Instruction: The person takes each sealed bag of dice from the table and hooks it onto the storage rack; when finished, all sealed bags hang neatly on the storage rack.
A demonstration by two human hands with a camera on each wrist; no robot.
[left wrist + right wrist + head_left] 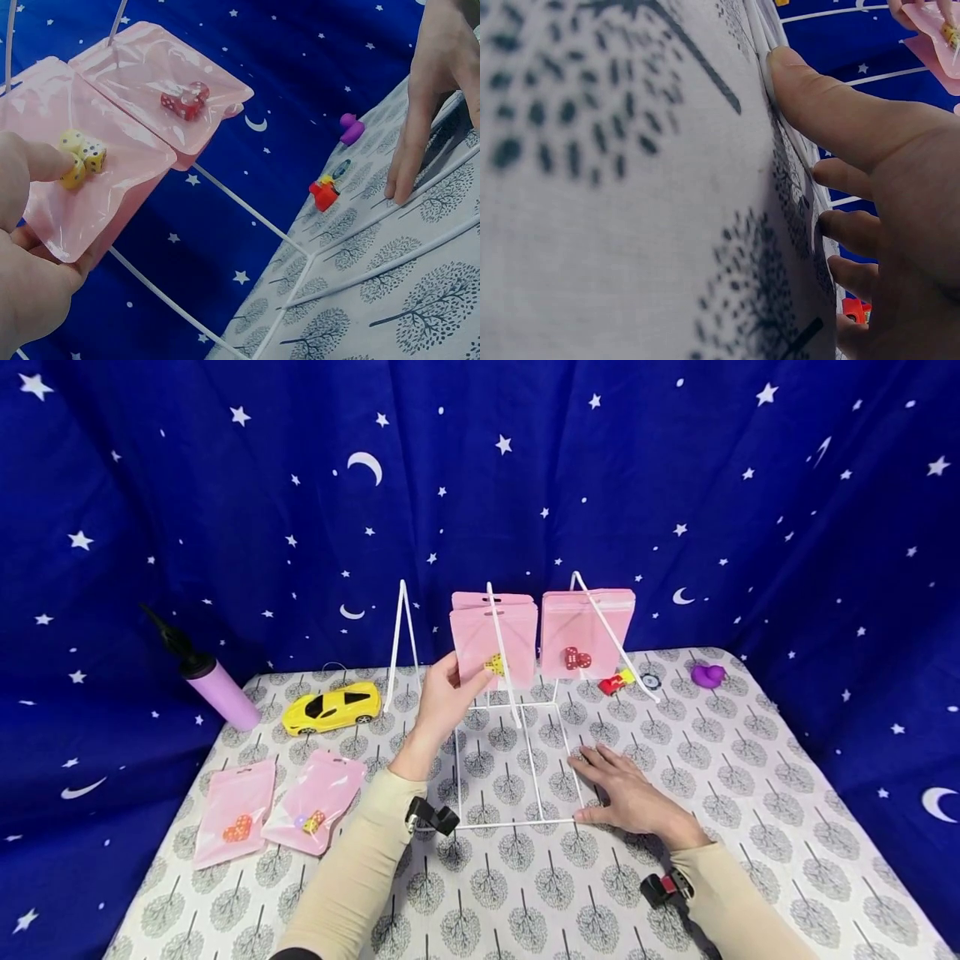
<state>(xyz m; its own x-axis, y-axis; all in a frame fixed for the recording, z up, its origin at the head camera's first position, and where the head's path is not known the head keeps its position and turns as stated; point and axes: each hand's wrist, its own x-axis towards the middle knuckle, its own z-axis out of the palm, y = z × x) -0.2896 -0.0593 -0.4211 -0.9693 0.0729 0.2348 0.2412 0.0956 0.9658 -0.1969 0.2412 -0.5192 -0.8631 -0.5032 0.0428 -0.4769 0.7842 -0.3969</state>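
A blue curtain [480, 468] printed with stars and moons fills the back, above a table [847, 893] in tree-print cloth. Taking the middle of the base of the white wire rack [498, 824] as the dial's centre, the left hand [442, 697] is at ten o'clock, thumb in front and fingers behind, pinching the lower edge of the front yellow-dice pouch [476, 639]. The right hand [626, 797], between three and four, lies with fingers spread and gripping nothing, thumb touching the base wire. The held pouch hangs near twelve, in front of another pink pouch [465, 599], with its top slot at the middle prong [496, 614]; I cannot tell whether the prong runs right through. Red-dice pouches hang at one o'clock, and two loose pouches lie between eight and nine. To seat this one well, I would keep the slot square to the prong, slide it back level, and let go only once the wire bears its weight, with the right hand steadying the base. The yellow dice [93, 156] weight the bottom, so a light pinch near them should limit swinging.
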